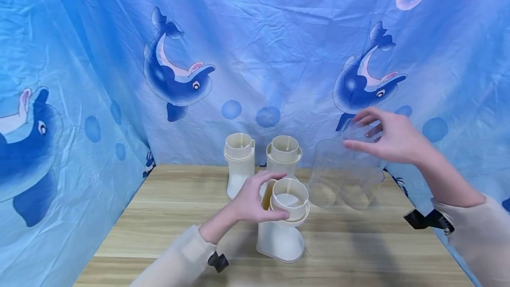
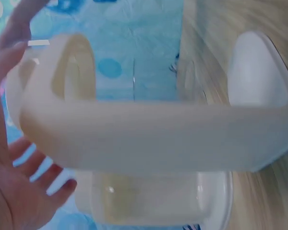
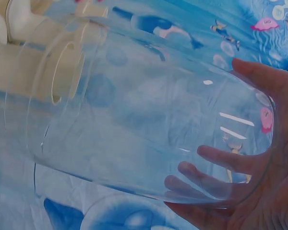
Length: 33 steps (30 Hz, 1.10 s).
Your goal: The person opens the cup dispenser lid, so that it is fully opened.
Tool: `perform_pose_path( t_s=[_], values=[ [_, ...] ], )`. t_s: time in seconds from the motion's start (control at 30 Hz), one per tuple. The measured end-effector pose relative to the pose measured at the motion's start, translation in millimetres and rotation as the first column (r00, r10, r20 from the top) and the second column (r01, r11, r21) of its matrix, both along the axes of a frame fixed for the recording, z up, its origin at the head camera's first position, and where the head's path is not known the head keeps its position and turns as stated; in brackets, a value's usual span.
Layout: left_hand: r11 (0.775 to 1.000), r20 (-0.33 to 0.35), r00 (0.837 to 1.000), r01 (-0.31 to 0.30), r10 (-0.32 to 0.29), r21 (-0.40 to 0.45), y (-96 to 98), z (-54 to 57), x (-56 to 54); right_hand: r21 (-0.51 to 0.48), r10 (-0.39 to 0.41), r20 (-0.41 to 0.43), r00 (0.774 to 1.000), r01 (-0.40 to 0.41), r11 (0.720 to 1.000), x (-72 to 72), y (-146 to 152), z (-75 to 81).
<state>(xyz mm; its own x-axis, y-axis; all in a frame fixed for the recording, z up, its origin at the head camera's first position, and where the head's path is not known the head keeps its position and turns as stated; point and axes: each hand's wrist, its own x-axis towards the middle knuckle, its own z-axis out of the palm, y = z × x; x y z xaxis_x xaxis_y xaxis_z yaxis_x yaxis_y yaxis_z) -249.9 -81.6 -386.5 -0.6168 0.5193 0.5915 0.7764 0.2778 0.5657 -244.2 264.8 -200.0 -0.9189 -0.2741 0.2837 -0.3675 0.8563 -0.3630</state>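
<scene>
A cream, boot-shaped plastic stand (image 1: 280, 240) with a round collar on top stands upright near the front of the table. My left hand (image 1: 255, 196) holds it by the collar, thumb on the near side and fingers behind. In the left wrist view, the stand's pale column (image 2: 149, 136) crosses the middle. To the right, my right hand (image 1: 388, 136) is raised and grips a clear cylinder (image 3: 134, 115) round its closed end. The cylinder's wide open end points towards the stands in the right wrist view. Its lower outline in the head view is faint against the other clear cylinders.
Two matching stands (image 1: 241, 169) are behind the held one, near the back edge of the wooden table (image 1: 167, 216). More clear cylinders (image 1: 324, 172) are on the table at the right. A blue curtain (image 1: 255, 56) printed with dolphins hangs round the back and sides.
</scene>
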Motion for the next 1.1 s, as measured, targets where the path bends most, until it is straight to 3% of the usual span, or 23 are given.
perform_pose_path(
  t_s=[0.17, 0.53, 0.8, 0.9, 1.1],
  values=[
    [0.996, 0.009, 0.996, -0.091, 0.091, 0.025, 7.1, 2.5, 7.5, 0.034, -0.053, 0.026, 0.998, 0.052, 0.998, -6.6, 12, 3.6],
    [1.000, 0.081, 0.996, -0.027, 0.026, 0.008, -0.6, 7.2, 4.3, 0.068, -0.168, 0.057, 0.984, 0.164, 0.984, -19.5, 44, 7.8],
    [0.988, 0.117, 0.981, -0.148, 0.152, -0.046, 6.0, 14.2, 12.4, 0.049, -0.244, 0.041, 0.969, 0.242, 0.969, -27.0, 58, 5.6],
    [0.990, 0.135, 0.982, -0.126, 0.133, -0.060, 3.1, 15.6, 10.8, 0.046, -0.264, 0.039, 0.964, 0.262, 0.964, -29.7, 64, 4.0],
    [0.994, 0.125, 0.992, 0.000, 0.013, -0.107, -6.0, 21.0, 4.9, 0.033, -0.300, 0.021, 0.954, 0.299, 0.954, -34.2, 75, 1.3]
  ],
)
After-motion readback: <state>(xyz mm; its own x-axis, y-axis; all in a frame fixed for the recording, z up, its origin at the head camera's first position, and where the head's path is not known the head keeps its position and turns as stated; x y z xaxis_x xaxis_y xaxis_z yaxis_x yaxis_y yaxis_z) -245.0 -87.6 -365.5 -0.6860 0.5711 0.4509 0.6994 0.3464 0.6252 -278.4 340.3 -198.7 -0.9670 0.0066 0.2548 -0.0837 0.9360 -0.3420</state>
